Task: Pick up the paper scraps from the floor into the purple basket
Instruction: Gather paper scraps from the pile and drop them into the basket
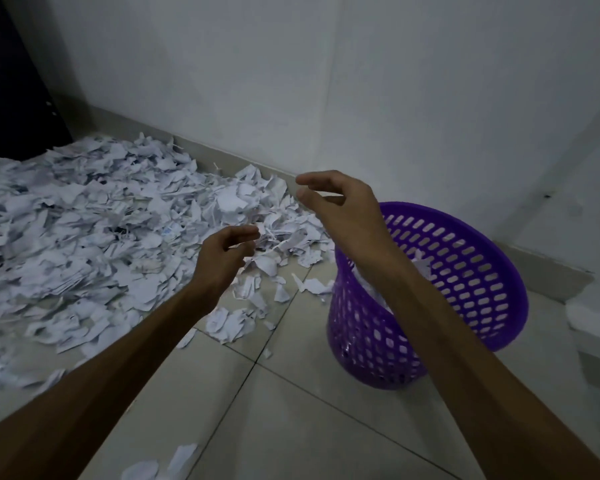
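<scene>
Both hands [227,252] [340,202] outstretched, fingers loosely curled, above scraps [84,216].

walls [326,81]: plain white, met in a corner | floor [291,410]: pale glossy tiles, dark grout lines | dark panel [11,81]: stood far left | white object [593,327]: sat at right edge, unclear

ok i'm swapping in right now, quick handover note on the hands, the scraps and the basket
Left hand: in the air above the edge of the pile, fingers loosely curled, holding nothing.
Right hand: raised beside the purple basket, also holding nothing.
Purple basket: upright on the floor tiles near the wall, some scraps already inside.
Left to do: nearly everything. The paper scraps lie in a big heap along the wall, with strays near the basket and closer in.
</scene>
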